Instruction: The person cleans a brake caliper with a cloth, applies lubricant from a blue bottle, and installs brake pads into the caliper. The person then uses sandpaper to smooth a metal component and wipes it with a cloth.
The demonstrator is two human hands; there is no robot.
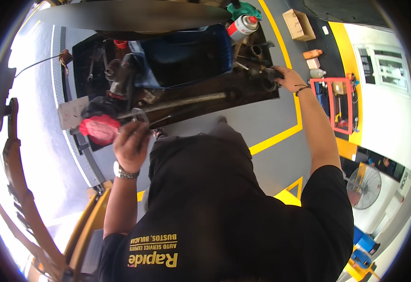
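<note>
The left hand (132, 144), fingers bent narrow, holds what may be a clear ring (140, 115) by the near left corner of the tray (251, 97), beside a red cloth (100, 130). The right hand (289, 79) touches a dark part (268, 83) at the right edge; I cannot tell its grip.

Shirt (243, 211): yellow lettering (154, 251) on black, bodyward of left hand (132, 143).
Can (243, 28): red-and-white label (236, 31), ahead-left of right hand (288, 79).
White panel (405, 180): dark letters (407, 174), right of right hand.
</note>
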